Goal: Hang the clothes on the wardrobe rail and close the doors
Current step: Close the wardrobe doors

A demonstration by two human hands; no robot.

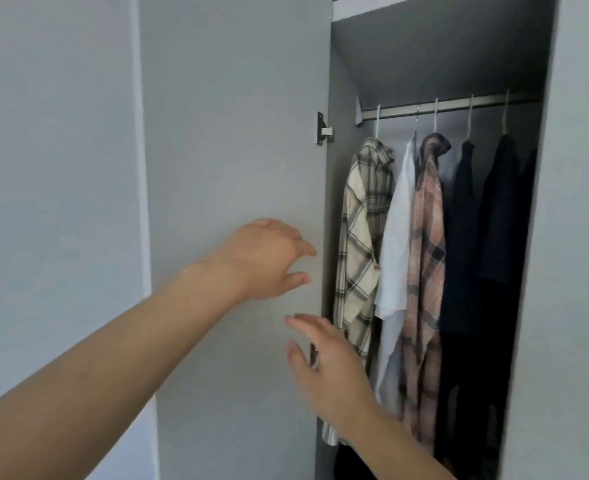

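A: Counting five garments (424, 237) on rail (452, 107) at 1 o'clock; two doors; dark pair blurs together.

B: Left hand (265, 261), right hand (324, 362): fingers spread, empty, at left door (234, 133) edge; right door (580, 237) cut off.

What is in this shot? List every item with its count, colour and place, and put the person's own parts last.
wardrobe rail: one, silver, across the top of the open compartment
hangers: five hooks visible, pale, spaced along the rail
cream plaid shirt: one, cream with dark checks, leftmost on the rail
white shirt: one, white, second from the left
pink plaid shirt: one, pink-brown checks, middle
dark garments: at least two, navy or black, right end of the rail
left door: one, grey, swung open
hinge: one, metal, on the left door's inner edge
shelf: one, grey, above the rail
right door: one, grey, frame's right edge
left hand: open, at the left door
right hand: open, by the door's edge
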